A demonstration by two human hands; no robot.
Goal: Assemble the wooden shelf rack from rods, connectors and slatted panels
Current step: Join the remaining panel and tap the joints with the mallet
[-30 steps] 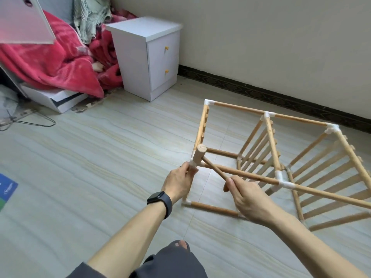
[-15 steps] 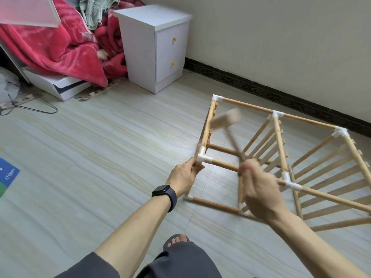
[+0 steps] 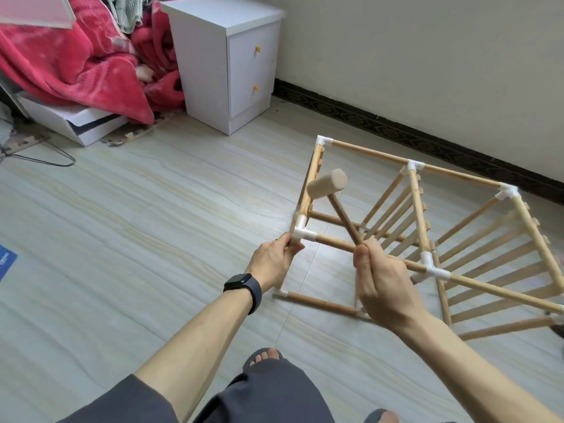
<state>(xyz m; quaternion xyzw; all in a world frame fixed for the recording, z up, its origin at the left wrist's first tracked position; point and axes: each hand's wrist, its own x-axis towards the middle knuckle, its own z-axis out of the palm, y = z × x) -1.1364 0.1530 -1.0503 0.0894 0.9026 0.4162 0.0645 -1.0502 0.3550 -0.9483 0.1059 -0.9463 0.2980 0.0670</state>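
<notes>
Fingers of my left hand (image 3: 274, 257) pinch the white corner connector (image 3: 300, 235) of the wooden rack (image 3: 421, 227), wrist bent back, a dark watch (image 3: 244, 286) on it. Curled shut around a thin handle, my right hand (image 3: 381, 285) holds a wooden mallet (image 3: 328, 183), its head raised above my knuckles and tilted toward the corner. Beyond my fingertips the rack lies on its side on pale plank flooring (image 3: 152, 224). Farther off stand a white nightstand (image 3: 229, 62) and a red blanket (image 3: 76, 56).
</notes>
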